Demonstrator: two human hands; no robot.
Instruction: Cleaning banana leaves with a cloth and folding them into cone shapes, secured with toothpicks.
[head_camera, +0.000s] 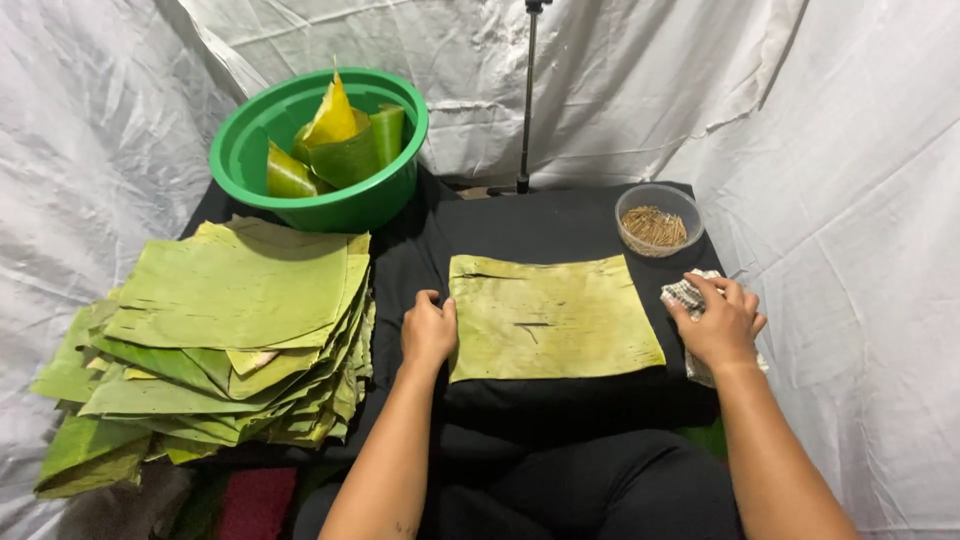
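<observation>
In the green basin (240, 160), folded leaves (340, 145); clear bowl (632, 205) holds sticks (655, 226).

Your view is evenly and fairly brightly lit from above and in front; the white sheeting (860, 150) around the table reflects soft light, without blown-out glare. Shadows are weak: a faint one under your left hand (428, 330), a deeper one beneath the leaf stack (230, 330). The black cloth (540, 225) swallows detail and reads almost flat. Focus is sharp at centre. Edges bow slightly outward, and the bottom corners go dim and soft.
</observation>
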